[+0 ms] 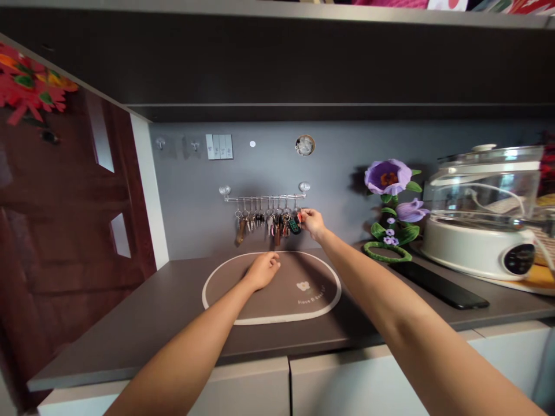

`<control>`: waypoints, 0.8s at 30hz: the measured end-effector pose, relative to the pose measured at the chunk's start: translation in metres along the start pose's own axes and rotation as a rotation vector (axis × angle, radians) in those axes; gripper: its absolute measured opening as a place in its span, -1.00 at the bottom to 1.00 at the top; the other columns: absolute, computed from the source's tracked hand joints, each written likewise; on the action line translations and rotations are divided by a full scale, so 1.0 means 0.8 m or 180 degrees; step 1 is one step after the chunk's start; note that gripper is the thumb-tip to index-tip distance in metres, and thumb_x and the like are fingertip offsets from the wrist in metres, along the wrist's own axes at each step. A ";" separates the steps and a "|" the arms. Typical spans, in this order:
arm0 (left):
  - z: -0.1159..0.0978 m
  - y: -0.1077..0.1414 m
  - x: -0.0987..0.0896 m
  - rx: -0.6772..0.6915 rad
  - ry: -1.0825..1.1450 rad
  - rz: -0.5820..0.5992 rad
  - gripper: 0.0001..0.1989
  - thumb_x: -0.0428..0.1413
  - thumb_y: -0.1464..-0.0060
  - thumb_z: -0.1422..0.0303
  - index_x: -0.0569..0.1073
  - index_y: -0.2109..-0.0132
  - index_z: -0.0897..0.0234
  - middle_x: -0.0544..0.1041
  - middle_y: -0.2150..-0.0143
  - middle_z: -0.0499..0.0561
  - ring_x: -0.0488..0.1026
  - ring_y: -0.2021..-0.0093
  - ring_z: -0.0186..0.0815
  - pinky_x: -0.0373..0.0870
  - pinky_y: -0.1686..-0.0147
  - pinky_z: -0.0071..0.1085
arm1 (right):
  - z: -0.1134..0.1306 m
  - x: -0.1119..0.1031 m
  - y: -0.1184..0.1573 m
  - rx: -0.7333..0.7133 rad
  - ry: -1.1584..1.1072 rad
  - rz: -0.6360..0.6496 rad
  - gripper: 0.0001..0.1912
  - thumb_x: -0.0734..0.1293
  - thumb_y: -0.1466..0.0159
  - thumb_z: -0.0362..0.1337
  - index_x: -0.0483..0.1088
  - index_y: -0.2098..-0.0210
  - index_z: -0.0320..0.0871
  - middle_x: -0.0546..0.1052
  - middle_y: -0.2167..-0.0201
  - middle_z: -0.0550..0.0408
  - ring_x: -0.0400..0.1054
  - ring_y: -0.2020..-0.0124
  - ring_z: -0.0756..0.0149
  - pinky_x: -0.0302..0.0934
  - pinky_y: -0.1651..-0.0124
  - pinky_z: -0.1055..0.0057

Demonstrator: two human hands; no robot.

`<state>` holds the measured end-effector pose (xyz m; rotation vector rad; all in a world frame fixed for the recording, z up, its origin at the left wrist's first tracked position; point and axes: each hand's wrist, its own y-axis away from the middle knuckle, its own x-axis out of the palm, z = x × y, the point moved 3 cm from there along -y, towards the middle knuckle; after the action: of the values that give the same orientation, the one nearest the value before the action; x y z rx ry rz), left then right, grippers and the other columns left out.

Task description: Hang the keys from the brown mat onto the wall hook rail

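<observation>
A clear rack [266, 199] on the grey back wall carries a row of hooks with several bunches of keys [277, 222]. My right hand [313, 223] is at the right end of the row, its fingers pinched on a small red item beside a dark key fob [294, 226]. Low over the brown oval mat [277, 318], my left hand [263, 270] has its fingers curled; whether anything is inside them is hidden.
Purple flowers [388, 177], a black phone [442, 285] and a white steamer with a clear top [472, 242] stand on the right of the counter. A dark shelf [277, 63] overhangs it. At the left is a brown door [56, 231].
</observation>
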<state>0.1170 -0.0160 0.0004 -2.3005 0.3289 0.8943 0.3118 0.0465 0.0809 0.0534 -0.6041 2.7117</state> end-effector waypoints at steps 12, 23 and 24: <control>-0.016 0.014 -0.046 -0.0900 0.1114 -0.0358 -0.11 0.04 0.01 0.36 -0.46 -0.23 0.19 0.42 0.33 -0.04 0.35 0.50 -0.50 0.28 0.47 -0.55 | 0.004 -0.008 0.113 0.0012 0.0605 0.0141 -0.43 0.25 -0.06 -0.17 0.13 -0.06 -0.16 0.38 0.30 0.06 0.27 0.30 0.38 0.17 0.23 0.44; -0.038 0.103 -0.086 0.0196 0.0791 -0.0222 -0.02 0.05 0.06 0.44 -0.60 -0.19 0.17 0.26 0.45 -0.19 0.23 0.48 -0.54 0.23 0.35 -0.56 | 0.030 -0.002 0.231 -0.0727 0.0507 0.1410 0.01 0.28 -0.05 -0.22 -0.56 -0.21 -0.06 0.27 0.55 0.28 0.14 0.55 0.47 0.16 0.42 0.50; -0.035 0.109 -0.084 0.0199 0.0821 -0.0155 0.00 0.06 0.07 0.45 -0.62 -0.18 0.16 0.26 0.44 -0.19 0.23 0.47 -0.54 0.23 0.35 -0.56 | 0.030 -0.002 0.237 -0.0811 0.0597 0.1460 0.01 0.28 -0.06 -0.22 -0.56 -0.21 -0.07 0.29 0.53 0.27 0.16 0.54 0.46 0.17 0.40 0.49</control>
<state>0.0440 -0.1006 0.0201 -2.3571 0.4030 0.5553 0.2450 -0.1240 0.0263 -0.4515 -1.0001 2.9899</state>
